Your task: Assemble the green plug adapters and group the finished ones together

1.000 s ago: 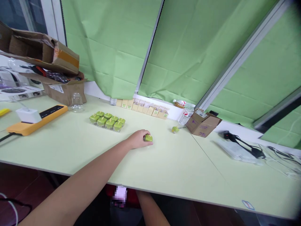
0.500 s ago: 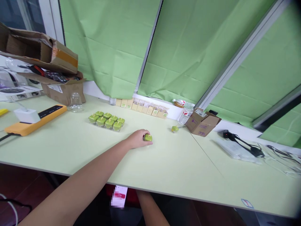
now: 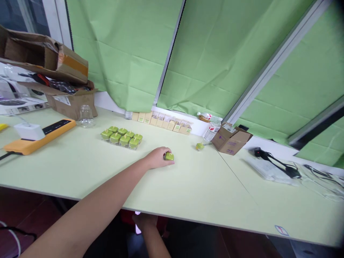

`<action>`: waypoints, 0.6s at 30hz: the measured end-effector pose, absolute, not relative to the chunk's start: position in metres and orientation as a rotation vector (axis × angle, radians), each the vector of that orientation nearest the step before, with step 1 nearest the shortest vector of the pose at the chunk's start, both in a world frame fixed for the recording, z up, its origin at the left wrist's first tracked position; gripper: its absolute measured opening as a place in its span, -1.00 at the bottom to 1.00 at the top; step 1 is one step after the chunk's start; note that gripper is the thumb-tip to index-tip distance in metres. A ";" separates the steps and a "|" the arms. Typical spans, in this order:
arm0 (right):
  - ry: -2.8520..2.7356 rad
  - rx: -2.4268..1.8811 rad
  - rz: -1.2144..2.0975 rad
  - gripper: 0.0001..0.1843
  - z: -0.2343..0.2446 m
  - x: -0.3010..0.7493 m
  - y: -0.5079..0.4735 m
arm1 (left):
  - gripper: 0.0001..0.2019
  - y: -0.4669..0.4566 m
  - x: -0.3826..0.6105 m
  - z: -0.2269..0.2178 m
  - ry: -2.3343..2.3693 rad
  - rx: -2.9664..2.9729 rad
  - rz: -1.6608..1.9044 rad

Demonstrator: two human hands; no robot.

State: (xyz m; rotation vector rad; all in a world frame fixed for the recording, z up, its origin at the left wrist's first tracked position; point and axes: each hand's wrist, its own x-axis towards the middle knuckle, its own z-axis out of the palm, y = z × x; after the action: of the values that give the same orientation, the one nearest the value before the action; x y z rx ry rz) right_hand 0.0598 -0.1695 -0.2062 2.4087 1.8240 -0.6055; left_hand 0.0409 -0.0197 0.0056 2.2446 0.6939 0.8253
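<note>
My left hand (image 3: 158, 157) is closed around a small green-lidded container (image 3: 169, 156) at the middle of the table. The thumb and fingers wrap its sides, and its green top faces up. To the left stands a block of several similar green-lidded containers (image 3: 124, 140), packed in two rows with small pale tabs on top. One more green-topped piece (image 3: 199, 146) sits apart on the right. Below the table edge, my right hand (image 3: 145, 220) is over a lit phone (image 3: 138, 229) in my lap; its fingers are in shadow and hard to make out.
A yellow power strip (image 3: 40, 137) with a white plug and a clear glass jar (image 3: 86, 116) stand left. Cardboard boxes (image 3: 70, 104) fill the back left. Small cartons (image 3: 161, 121) line the wall. A brown box (image 3: 231, 139), bottles (image 3: 211, 132) and cables (image 3: 285, 166) lie right.
My right hand has moved left under the table edge and now covers much of the phone. My left hand and its green-lidded container have stayed in place.
</note>
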 end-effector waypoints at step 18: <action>1.786 2.578 -0.543 -0.44 -0.196 0.052 -0.172 | -0.57 -0.020 0.041 0.006 0.701 2.237 0.817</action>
State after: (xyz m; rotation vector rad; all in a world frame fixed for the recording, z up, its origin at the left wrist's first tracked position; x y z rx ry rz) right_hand 0.0522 -0.1723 -0.1956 2.5776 1.7861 -0.5434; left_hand 0.0414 -0.0201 0.0064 2.2367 0.7011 0.8168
